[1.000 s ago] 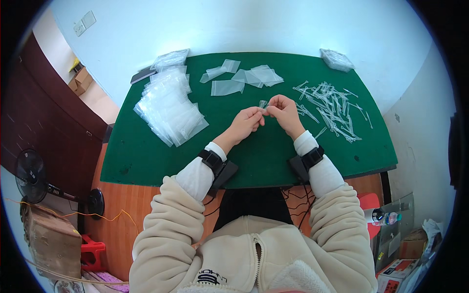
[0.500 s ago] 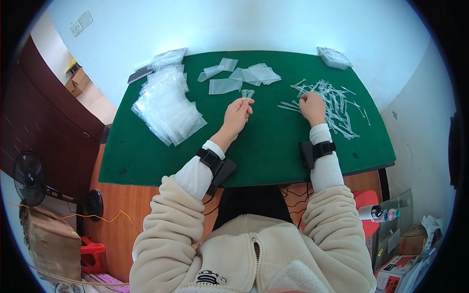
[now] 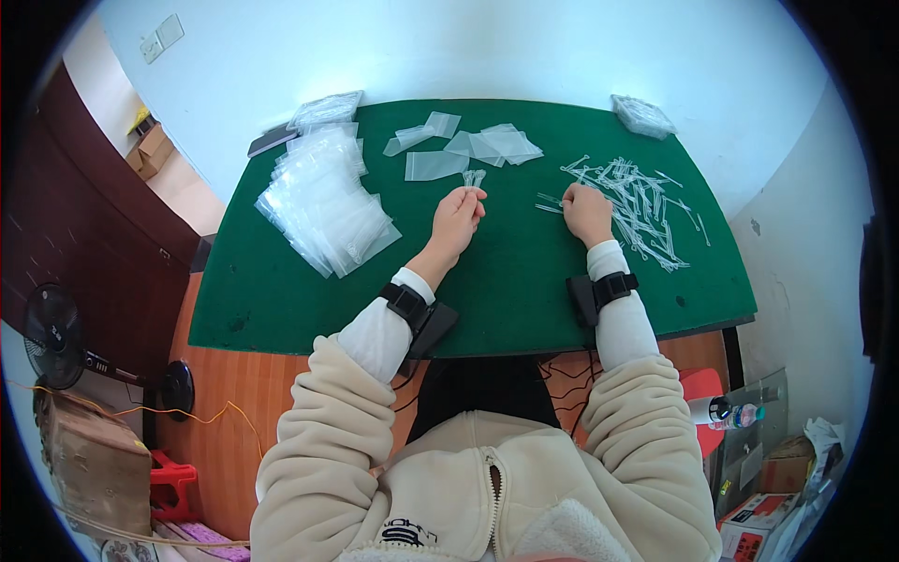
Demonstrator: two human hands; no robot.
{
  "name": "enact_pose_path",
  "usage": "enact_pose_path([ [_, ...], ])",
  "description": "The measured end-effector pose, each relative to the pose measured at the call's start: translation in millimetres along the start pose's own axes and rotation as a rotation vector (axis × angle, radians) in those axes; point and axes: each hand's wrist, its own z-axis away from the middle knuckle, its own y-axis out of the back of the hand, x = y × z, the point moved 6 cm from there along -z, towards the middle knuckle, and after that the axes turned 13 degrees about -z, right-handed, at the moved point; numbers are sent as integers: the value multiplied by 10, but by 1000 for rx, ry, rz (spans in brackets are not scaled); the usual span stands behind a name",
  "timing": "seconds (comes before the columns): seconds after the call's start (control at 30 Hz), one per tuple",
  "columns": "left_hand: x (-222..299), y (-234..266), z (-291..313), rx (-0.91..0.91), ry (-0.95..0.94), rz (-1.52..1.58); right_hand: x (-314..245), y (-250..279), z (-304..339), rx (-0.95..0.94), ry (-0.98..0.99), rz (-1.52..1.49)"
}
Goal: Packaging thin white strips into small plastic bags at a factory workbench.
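My left hand (image 3: pixel 456 223) is closed around a small bundle of thin clear sticks with looped ends (image 3: pixel 474 178), the loops showing above the fingers. My right hand (image 3: pixel 588 215) is closed at the left edge of a loose pile of the same sticks (image 3: pixel 646 211). A few sticks (image 3: pixel 549 203) stick out to the left of its fingertips; whether the fingers pinch them is hidden. Beyond my left hand a flat clear zip bag (image 3: pixel 436 166) lies on the green table (image 3: pixel 506 300), with more small clear bags (image 3: pixel 501 143) behind it.
A fanned stack of larger clear bags (image 3: pixel 328 201) covers the table's left side. Clear packs stand at the back left (image 3: pixel 325 109) and back right (image 3: pixel 643 116), near the wall. A dark flat object (image 3: pixel 272 140) lies by the left pack. Bottles (image 3: pixel 740 415) are off the table at right.
My right hand has shifted slightly left and toward me, from the pile to the few sticks at its edge. My left hand keeps its bundle in almost the same place.
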Motion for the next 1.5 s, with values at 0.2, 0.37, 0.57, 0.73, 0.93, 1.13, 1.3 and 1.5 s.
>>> enact_pose_path([
  [0.2,-16,-19,3,-32,11,-50,-198,-61,12,-30,112,-488],
  [0.37,11,35,-4,49,-52,-118,-523,-28,121,-237,183,-859],
  [0.57,70,116,-21,158,-191,-313,-765,-84,248,-427,309,-1046],
  [0.73,-69,-91,27,-107,17,-237,-824,-46,273,-376,356,-1019],
  [0.93,-38,-228,94,-231,49,-180,-783,76,232,-113,292,-1036],
  [1.13,-31,-252,109,-249,48,-90,-790,140,236,84,359,-1048],
  [1.3,15,-273,127,-242,51,-42,-786,114,238,71,374,-1075],
  [1.5,69,-307,147,-270,0,-57,-764,92,240,69,308,-1175],
])
